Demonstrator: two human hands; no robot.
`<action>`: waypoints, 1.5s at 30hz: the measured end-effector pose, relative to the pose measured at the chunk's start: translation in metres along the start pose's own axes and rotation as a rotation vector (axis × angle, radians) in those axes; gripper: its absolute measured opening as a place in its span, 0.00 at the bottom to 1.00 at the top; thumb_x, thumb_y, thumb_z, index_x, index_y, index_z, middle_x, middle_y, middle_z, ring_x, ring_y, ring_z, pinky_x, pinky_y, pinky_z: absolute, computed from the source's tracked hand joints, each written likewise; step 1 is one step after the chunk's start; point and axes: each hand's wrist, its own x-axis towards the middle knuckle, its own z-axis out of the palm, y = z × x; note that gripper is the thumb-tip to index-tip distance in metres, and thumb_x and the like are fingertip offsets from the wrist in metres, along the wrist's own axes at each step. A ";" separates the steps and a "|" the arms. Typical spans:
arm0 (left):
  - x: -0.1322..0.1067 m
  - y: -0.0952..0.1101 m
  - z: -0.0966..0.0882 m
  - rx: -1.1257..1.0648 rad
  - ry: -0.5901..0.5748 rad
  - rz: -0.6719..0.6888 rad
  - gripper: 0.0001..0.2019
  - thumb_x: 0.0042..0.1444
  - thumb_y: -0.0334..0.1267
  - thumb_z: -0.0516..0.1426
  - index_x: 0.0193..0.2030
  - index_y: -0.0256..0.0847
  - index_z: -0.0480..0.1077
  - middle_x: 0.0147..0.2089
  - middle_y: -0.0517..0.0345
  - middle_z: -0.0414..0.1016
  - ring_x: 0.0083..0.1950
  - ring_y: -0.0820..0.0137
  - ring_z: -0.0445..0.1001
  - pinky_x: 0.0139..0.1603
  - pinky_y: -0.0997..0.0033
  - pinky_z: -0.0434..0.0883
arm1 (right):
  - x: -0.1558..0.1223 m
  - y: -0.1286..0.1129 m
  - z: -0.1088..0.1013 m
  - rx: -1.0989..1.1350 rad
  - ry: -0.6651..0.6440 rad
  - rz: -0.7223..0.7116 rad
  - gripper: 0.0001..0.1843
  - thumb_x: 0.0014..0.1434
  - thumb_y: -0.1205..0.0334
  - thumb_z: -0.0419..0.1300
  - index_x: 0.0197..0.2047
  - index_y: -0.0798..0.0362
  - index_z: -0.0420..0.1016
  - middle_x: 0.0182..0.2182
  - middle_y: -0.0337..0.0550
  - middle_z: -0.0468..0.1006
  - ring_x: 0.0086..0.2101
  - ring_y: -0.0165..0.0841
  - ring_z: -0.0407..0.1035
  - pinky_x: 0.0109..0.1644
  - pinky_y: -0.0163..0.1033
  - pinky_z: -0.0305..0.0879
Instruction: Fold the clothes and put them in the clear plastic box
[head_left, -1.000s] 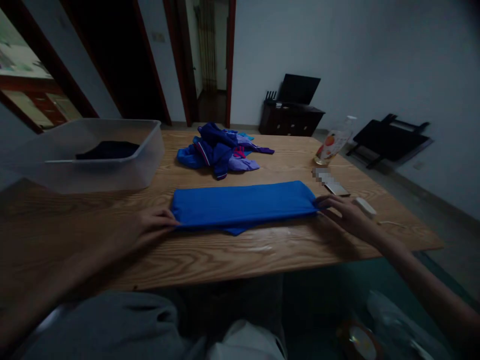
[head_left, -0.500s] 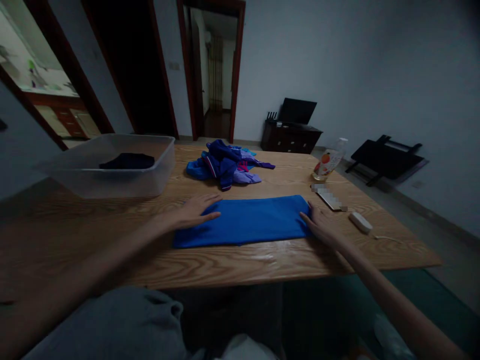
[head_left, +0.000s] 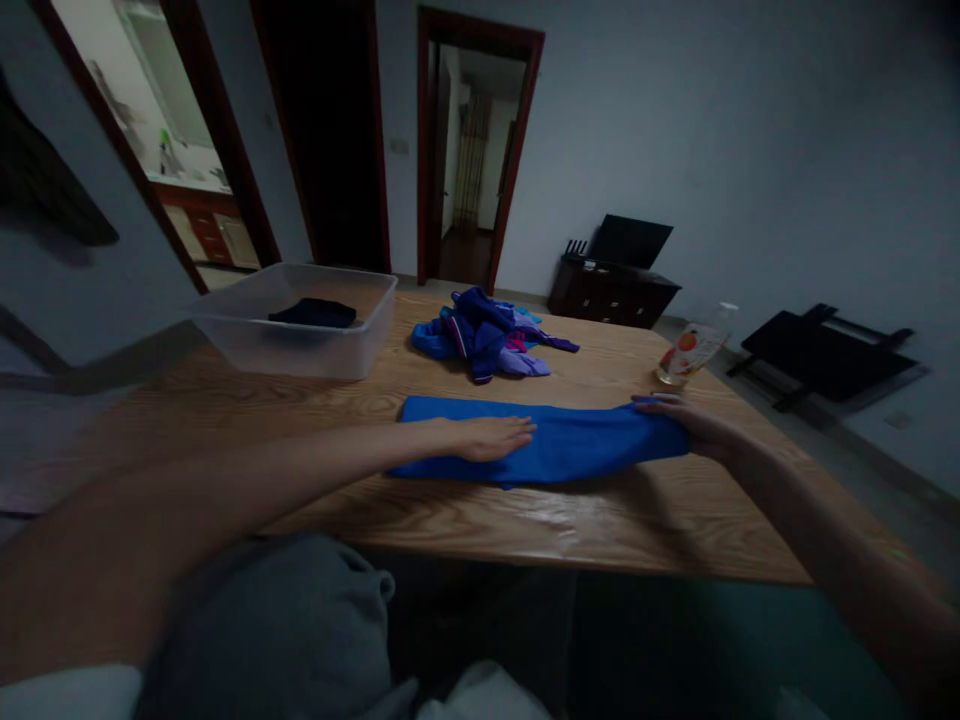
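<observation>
A folded blue garment [head_left: 574,445] lies as a long strip across the wooden table in front of me. My left hand [head_left: 491,438] rests flat on its middle, fingers stretched out together and pointing right. At the right end, my right hand [head_left: 686,420] grips the cloth, with fingers over the top and the thumb hidden. That end is lifted off the wood and casts a shadow below. Whether the garment is a shirt or something else, I cannot tell.
A clear plastic bin [head_left: 300,352] with a dark folded cloth [head_left: 313,313] inside stands at the back left. Behind the blue strip lies a crumpled pile of blue and purple clothes [head_left: 480,332]. A drink bottle [head_left: 694,348] stands near the table's right edge.
My left hand has slid from the garment's left end to its middle. My right hand has taken hold of the right end and raised it. The view has turned left.
</observation>
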 end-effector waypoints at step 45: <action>-0.106 -0.015 -0.039 0.873 0.370 -0.364 0.22 0.69 0.41 0.62 0.66 0.35 0.75 0.70 0.31 0.74 0.72 0.41 0.70 0.72 0.44 0.65 | 0.033 -0.059 0.212 -0.441 -0.004 -0.417 0.15 0.64 0.44 0.59 0.38 0.48 0.69 0.32 0.45 0.79 0.32 0.40 0.73 0.34 0.41 0.64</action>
